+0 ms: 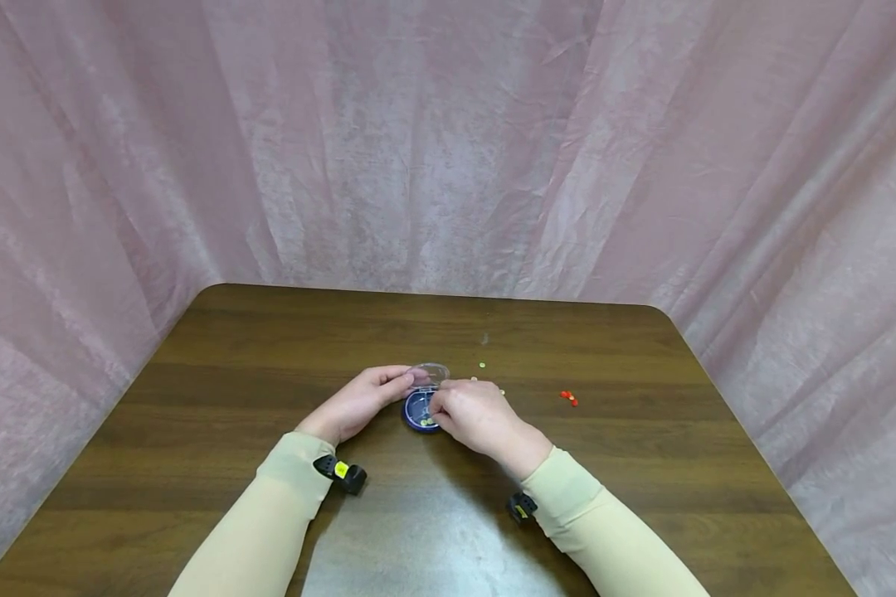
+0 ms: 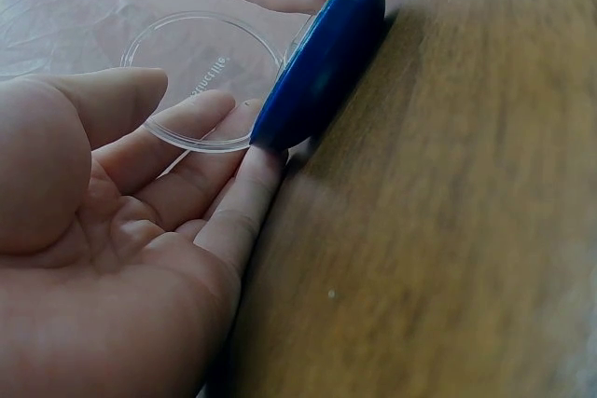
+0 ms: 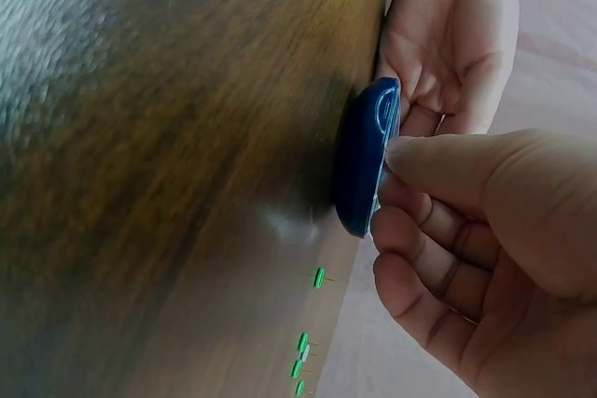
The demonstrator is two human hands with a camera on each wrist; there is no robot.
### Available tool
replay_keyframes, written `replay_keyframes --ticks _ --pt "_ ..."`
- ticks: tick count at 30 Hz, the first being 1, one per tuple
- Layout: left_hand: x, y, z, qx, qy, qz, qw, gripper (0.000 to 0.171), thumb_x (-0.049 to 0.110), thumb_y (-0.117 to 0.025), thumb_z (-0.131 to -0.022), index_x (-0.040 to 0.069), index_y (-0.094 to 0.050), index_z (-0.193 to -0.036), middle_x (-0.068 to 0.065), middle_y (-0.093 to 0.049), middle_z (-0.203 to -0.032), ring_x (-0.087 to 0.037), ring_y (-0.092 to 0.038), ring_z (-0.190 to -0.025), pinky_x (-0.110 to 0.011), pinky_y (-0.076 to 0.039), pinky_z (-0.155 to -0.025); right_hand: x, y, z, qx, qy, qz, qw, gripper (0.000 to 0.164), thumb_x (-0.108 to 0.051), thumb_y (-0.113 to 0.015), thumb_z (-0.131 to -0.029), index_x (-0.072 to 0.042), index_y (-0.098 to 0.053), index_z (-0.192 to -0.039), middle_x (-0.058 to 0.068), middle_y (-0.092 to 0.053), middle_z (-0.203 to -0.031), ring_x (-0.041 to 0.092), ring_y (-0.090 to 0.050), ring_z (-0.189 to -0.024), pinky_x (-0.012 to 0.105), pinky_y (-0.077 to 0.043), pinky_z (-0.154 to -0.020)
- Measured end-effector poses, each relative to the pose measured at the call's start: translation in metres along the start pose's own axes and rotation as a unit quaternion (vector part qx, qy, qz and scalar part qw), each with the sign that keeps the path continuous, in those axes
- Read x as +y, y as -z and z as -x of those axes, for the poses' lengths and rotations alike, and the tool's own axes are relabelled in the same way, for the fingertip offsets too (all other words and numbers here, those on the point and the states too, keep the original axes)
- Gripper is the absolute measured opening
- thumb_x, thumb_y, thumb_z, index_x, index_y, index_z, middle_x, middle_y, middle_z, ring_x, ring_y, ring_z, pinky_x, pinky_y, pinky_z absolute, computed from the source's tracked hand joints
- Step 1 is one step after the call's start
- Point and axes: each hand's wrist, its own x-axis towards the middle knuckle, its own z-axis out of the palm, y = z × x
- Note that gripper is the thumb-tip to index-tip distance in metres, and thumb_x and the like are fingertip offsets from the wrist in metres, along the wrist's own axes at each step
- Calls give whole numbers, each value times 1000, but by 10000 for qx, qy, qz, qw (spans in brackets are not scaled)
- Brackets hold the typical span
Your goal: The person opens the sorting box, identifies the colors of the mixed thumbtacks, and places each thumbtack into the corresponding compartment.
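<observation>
A small round blue case (image 1: 421, 412) stands on the table with its clear lid (image 1: 427, 376) raised. My left hand (image 1: 361, 404) holds the lid at its left, thumb in front and fingers behind; in the left wrist view one finger touches the foot of the blue case (image 2: 322, 67). Small green pieces (image 1: 426, 423) lie inside the case. Over the case's right side is my right hand (image 1: 478, 413), its fingers curled and the thumb (image 3: 438, 160) reaching past the rim. Whatever may be between the right fingertips is hidden.
Several loose green pieces, one a green disc (image 1: 482, 365), lie beyond and right of the case. Farther right is a small cluster of red-orange pieces (image 1: 570, 398). Pink curtains (image 1: 433, 149) hang behind the wooden table (image 1: 269, 332).
</observation>
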Motion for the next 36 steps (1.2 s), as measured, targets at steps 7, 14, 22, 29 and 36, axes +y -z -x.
replay_keyframes --ticks 7,14,22,29,36 --pt "-1 2 -1 -19 -78 -6 10000 42 29 -50 -105 4 -60 -137 -8 -61 -136 -18 -51 -132 -34 -36 -110 11 10 1 -20 44 -266 9996 6 -25 -70 -90 -27 -76 -88 -14 -65 -88 7 -62 -78 31 -51 -64" --pt "0 3 -3 -27 -51 -112 9999 43 32 -50 -105 6 -61 -137 -6 -62 -135 -17 -52 -131 -34 -37 -109 46 27 3 142 -546 -258 9981 3 -24 -72 -88 -23 -75 -88 -13 -63 -85 9 -63 -77 34 -51 -66" --pt "0 2 -3 -23 -3 -108 9999 40 30 -50 -106 7 -62 -136 -5 -62 -135 -18 -52 -131 -33 -38 -109 77 21 2 -325 -1338 74 9905 5 -21 -72 -86 -25 -75 -85 -12 -64 -83 13 -65 -78 37 -52 -67" --pt "-1 1 -2 -1 -18 -146 9999 40 31 -50 -106 7 -61 -136 -6 -62 -135 -18 -51 -132 -32 -38 -109 79 9 -4 -450 -1361 73 9896 8 -19 -72 -82 -26 -73 -79 -11 -66 -82 16 -65 -77 40 -52 -65" --pt "-2 0 0 10 48 -82 10000 41 31 -49 -106 6 -61 -136 -6 -62 -136 -17 -51 -132 -32 -38 -109 77 0 -12 -624 -1456 183 9872 10 -24 -76 -83 -28 -71 -75 -11 -66 -79 16 -66 -76 40 -52 -65"
